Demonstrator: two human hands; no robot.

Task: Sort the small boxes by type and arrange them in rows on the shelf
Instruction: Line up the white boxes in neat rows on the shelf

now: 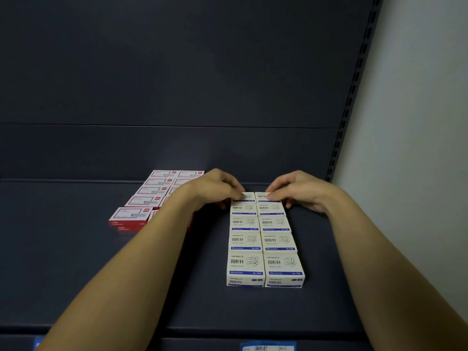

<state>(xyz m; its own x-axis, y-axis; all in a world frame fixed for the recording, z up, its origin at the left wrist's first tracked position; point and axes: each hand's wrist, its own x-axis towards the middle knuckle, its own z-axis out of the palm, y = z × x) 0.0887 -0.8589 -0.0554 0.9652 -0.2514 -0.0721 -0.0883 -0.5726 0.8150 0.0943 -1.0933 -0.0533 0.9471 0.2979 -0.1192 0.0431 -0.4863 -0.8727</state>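
Several white and blue paper-clip boxes (263,240) lie in two straight rows on the dark shelf (76,262), running from front to back. My left hand (215,187) grips the rearmost box of the left row (247,197), fingers curled over its far edge. My right hand (300,190) grips the rearmost box of the right row (262,196) the same way. To the left, red and white boxes (152,196) lie in two rows, stacked two high at the front; my left forearm hides part of them.
The shelf's dark back panel (177,84) rises behind the boxes. A slotted upright (354,79) and a pale wall (417,122) bound the right side. A blue price label (268,347) sits on the shelf's front edge.
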